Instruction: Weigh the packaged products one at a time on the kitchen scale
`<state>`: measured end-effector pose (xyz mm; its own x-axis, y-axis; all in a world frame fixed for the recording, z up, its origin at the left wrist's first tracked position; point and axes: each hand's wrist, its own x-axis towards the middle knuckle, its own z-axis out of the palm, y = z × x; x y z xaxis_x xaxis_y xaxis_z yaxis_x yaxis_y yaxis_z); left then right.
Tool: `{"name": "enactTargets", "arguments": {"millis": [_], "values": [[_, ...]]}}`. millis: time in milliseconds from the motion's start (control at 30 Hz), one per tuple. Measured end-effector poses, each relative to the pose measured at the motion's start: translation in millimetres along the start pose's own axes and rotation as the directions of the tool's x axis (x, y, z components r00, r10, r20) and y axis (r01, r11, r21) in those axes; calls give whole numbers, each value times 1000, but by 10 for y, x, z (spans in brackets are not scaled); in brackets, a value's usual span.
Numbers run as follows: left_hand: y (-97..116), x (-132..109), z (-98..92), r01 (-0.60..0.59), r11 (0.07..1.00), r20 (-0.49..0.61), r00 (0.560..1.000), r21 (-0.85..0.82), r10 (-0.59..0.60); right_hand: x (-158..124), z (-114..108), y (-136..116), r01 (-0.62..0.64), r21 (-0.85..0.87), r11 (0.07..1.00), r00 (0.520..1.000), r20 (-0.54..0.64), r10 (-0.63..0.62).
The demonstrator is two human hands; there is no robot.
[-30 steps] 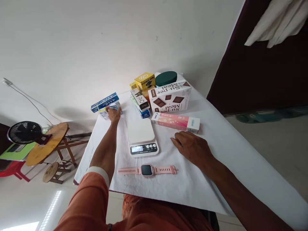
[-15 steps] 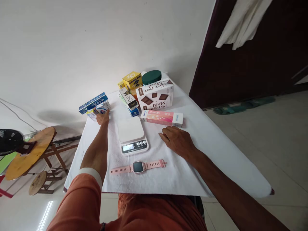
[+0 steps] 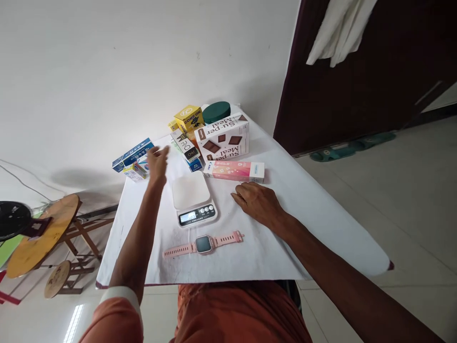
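Observation:
My left hand (image 3: 157,162) hovers raised over the table's far left, fingers apart and holding nothing, a little blurred. Just left of it lie a small white-and-blue box (image 3: 137,169) and a long blue box (image 3: 132,154). My right hand (image 3: 257,202) rests flat on the white cloth, fingers stretched, right of a white digital scale (image 3: 193,197) and just below a pink-and-white box (image 3: 235,170). A pink smartwatch (image 3: 203,244) lies flat near the front edge.
A pile at the back holds a "Su-per Meal" box (image 3: 223,138), a yellow "COME ON" box (image 3: 188,117), a "RIO" box (image 3: 184,144) and a dark green round lid (image 3: 216,112). A round wooden table (image 3: 39,233), a stool (image 3: 57,278) and a fan (image 3: 12,220) stand left.
My left hand has let go of the small white-and-blue box, lifted and drawn back to the right. The right hand has stayed put. The view has shifted slightly.

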<state>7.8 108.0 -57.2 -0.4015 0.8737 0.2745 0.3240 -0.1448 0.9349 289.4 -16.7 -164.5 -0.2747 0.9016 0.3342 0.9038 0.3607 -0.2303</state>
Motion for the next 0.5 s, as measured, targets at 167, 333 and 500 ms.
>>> {"name": "enactTargets", "arguments": {"millis": [167, 333, 500], "values": [[292, -730, 817, -605, 792, 862, 440, 77, 252, 7, 13, 0, -11, 14, 1000, 1000, 23, 11], [311, -922, 1307, -881, 365, 952, 300, 301, -61, 17, -9, -7, -2, 3, 1000, 999, 34, 2], [476, -815, 1316, -913, 296, 960, 259, 280, -108, 10, -32, -13, 19, -1, 1000, 999, 37, -19]]}}
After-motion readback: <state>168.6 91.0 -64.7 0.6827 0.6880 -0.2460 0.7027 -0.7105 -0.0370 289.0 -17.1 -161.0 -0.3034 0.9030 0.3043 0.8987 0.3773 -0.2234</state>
